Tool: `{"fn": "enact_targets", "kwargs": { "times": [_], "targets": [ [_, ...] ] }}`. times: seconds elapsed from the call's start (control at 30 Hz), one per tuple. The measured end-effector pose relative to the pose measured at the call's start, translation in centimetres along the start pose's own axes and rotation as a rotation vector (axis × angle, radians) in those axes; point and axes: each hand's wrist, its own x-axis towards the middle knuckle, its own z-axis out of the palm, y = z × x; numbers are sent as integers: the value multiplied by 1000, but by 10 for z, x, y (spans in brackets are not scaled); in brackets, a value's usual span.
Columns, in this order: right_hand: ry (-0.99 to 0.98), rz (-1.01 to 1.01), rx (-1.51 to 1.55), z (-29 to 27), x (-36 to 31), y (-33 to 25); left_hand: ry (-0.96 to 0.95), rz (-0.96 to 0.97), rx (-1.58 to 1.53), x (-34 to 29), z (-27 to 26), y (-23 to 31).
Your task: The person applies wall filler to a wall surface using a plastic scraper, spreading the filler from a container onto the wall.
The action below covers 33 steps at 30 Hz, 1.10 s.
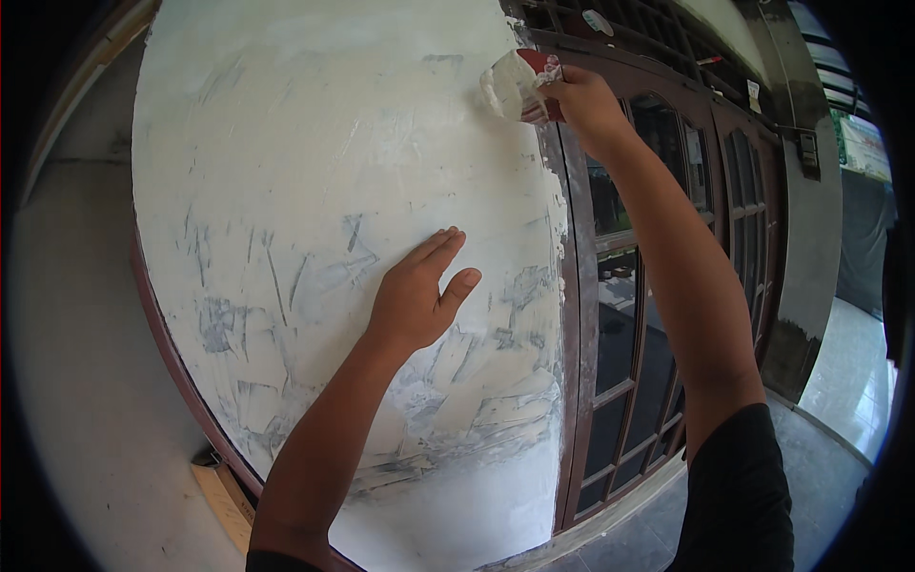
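A wall panel [305, 133], smeared with white putty over grey-blue patches, fills the middle of the view. In front of its centre is my left hand [412, 296], fingers stretched out and thumb apart, holding nothing; whether the palm rests on the surface I cannot tell. Near the panel's upper right edge, my right hand [586, 107] grips a putty knife [513, 88] with red showing near my fingers. Thick white putty coats its broad blade, which is at or close to the wall. My fingers partly hide its grip.
Right of the panel stand brown wooden doors [624, 315] with glass panes, their frame [572, 381] along the ragged putty edge. A grey pillar [810, 238] is farther right. At lower left, a light wooden piece [221, 500] leans by the brown edge. Grey tiles [624, 543] cover the floor.
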Motion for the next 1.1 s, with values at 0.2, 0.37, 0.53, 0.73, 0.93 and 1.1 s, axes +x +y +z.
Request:
{"fn": "enact_targets", "kwargs": {
  "times": [0.2, 0.37, 0.53, 0.73, 0.93, 1.1],
  "targets": [
    [92, -563, -916, -1, 38, -26, -15, 27, 510, 22, 22, 17],
    [-9, -913, -1097, 2, 42, 13, 38, 61, 722, 26, 48, 12],
    [-24, -1367, -1137, 23, -58, 71, 113, 84, 729, 19, 52, 6],
    [161, -1113, -919, 0, -12, 30, 115, 99, 735, 19, 59, 3],
    [39, -1402, -1257, 22, -15, 80, 127, 131, 732, 20, 59, 5],
    [-120, -1121, -912, 12, -65, 45, 125, 128, 762, 17, 56, 5]
  ]
}}
